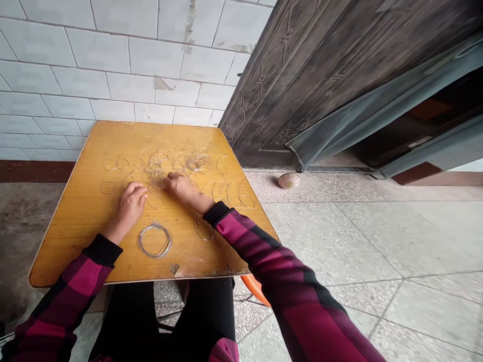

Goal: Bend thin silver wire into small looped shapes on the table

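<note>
Thin curved wires (157,162) lie in a loose tangle on the yellow table, with single bent pieces scattered about it. My left hand (132,203) is closed in a pinch at the near left edge of the tangle. Beside its fingertips a thin wire curve (155,207) shows; whether the fingers grip it is too fine to tell. My right hand (181,189) reaches into the near side of the tangle, its fingers pressed together and their tips partly hidden. Nearer to me lies a coiled ring of wire (155,241), touched by neither hand. A second wire coil (203,228) is partly under my right forearm.
The wooden table (88,218) has a worn, chipped front edge, with my legs below it. A white tiled wall (99,80) stands behind. To the right are a dark carved door (270,95), a grey curtain (342,124) and a roundish object (289,180) on the floor.
</note>
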Demonstrator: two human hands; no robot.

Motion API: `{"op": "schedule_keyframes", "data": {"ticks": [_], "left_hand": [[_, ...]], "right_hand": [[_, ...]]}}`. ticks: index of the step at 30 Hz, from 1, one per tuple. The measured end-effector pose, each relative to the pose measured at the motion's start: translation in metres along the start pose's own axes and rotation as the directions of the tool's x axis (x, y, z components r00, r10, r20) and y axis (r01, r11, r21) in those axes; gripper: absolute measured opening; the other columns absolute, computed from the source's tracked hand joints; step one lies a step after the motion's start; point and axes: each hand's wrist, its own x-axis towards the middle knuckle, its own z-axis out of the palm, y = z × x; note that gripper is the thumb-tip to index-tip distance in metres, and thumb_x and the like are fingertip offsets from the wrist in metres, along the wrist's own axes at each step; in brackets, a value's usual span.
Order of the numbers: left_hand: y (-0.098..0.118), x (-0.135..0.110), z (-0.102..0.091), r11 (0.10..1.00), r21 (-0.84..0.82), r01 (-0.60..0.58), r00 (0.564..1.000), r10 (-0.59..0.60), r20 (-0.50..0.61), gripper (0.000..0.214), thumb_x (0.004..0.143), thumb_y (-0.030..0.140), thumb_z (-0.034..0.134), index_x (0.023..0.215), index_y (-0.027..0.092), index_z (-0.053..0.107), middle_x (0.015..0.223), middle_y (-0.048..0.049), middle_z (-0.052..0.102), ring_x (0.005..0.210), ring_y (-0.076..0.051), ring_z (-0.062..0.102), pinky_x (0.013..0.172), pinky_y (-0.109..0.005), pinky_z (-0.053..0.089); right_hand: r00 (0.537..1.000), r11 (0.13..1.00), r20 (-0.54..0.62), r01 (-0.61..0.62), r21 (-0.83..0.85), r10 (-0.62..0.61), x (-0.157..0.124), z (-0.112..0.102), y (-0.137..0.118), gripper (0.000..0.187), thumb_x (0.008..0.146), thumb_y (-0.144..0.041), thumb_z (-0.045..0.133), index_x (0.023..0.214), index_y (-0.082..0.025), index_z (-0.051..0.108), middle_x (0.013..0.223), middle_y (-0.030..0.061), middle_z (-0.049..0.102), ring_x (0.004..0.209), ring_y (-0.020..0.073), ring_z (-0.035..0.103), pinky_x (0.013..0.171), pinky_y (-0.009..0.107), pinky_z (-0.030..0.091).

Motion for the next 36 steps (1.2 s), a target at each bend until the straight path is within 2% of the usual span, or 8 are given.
{"op": "schedule_keyframes", "data": {"ticks": [3,5,7,9,18,22,28,36], "left_hand": [[0.002,0.003,-0.012,0.999,0.001,0.036,0.995,-0.036,-0.098,0.017,0.084,0.012,0.05,0.09,0.017,0.065,0.102,-0.0073,0.059,0.097,-0.02,0.059,0.089,-0.035,0.049],[0.002,0.005,-0.019,0.998,-0.012,0.064,0.986,-0.065,-0.155,0.017,0.084,0.012,0.05,0.089,0.018,0.065,0.1,-0.0065,0.06,0.097,-0.02,0.06,0.088,-0.034,0.05],[0.001,0.006,-0.023,0.997,-0.021,0.078,0.98,-0.08,-0.184,0.018,0.084,0.012,0.049,0.089,0.018,0.065,0.099,-0.0064,0.061,0.096,-0.019,0.06,0.086,-0.033,0.051],[-0.001,0.006,-0.023,0.997,-0.017,0.075,0.982,-0.076,-0.175,0.018,0.084,0.012,0.048,0.09,0.017,0.065,0.099,-0.0069,0.061,0.096,-0.019,0.06,0.086,-0.033,0.051],[-0.011,-0.003,-0.01,0.987,0.136,0.082,0.995,-0.089,0.043,0.022,0.082,0.01,0.046,0.095,0.015,0.064,0.102,-0.0103,0.059,0.1,-0.023,0.057,0.092,-0.037,0.048],[-0.009,-0.004,-0.011,0.986,0.146,0.084,0.994,-0.094,0.062,0.022,0.083,0.011,0.047,0.095,0.016,0.064,0.101,-0.0099,0.06,0.099,-0.023,0.057,0.092,-0.037,0.047],[-0.003,-0.005,-0.01,0.995,0.096,0.03,0.994,-0.04,0.103,0.019,0.083,0.014,0.048,0.093,0.017,0.065,0.099,-0.0095,0.06,0.097,-0.024,0.057,0.091,-0.039,0.048],[-0.005,-0.008,-0.008,0.998,0.058,0.016,0.99,-0.024,0.136,0.016,0.083,0.015,0.051,0.091,0.018,0.064,0.099,-0.0094,0.06,0.096,-0.024,0.057,0.09,-0.04,0.048]], "right_hand": [[0.971,0.937,-0.034,0.238,0.257,-0.237,-0.009,-0.003,-0.01,0.022,0.094,-0.023,0.05,0.109,-0.013,0.063,0.114,0.0103,0.065,0.105,0.0158,0.06,0.089,0.026,0.046],[0.878,0.733,-0.063,0.433,0.525,-0.474,-0.02,0.001,-0.02,0.027,0.095,-0.025,0.051,0.118,-0.016,0.062,0.123,0.0075,0.063,0.115,0.0132,0.058,0.098,0.025,0.043],[0.81,0.584,-0.073,0.478,0.656,-0.582,-0.026,0.01,-0.028,0.033,0.096,-0.025,0.049,0.126,-0.018,0.057,0.132,0.0069,0.059,0.128,0.0138,0.049,0.106,0.029,0.039],[0.799,0.563,-0.075,0.483,0.67,-0.597,-0.023,0.022,-0.03,0.036,0.095,-0.024,0.049,0.131,-0.016,0.054,0.137,0.0087,0.055,0.136,0.016,0.039,0.112,0.034,0.033],[0.918,0.67,-0.14,0.37,0.644,-0.372,0.04,0.026,0.008,0.042,0.091,-0.026,0.054,0.131,-0.011,0.054,0.138,0.0155,0.053,0.135,0.0233,0.041,0.114,0.043,0.03],[0.976,0.529,-0.118,0.198,0.825,-0.182,0.01,0.007,0.034,0.039,0.088,-0.037,0.059,0.118,-0.014,0.063,0.126,0.0135,0.063,0.113,0.0231,0.061,0.099,0.043,0.045],[0.93,0.453,0.221,-0.068,0.889,-0.294,-0.05,0.003,0.076,0.035,0.082,-0.037,0.065,0.11,-0.016,0.069,0.112,0.0091,0.071,0.102,0.0191,0.065,0.098,0.041,0.044],[0.999,0.378,0.032,-0.043,0.925,0.037,-0.013,0.013,0.104,0.033,0.075,-0.032,0.071,0.102,-0.015,0.071,0.111,0.0096,0.071,0.105,0.0204,0.063,0.101,0.043,0.04]]}}
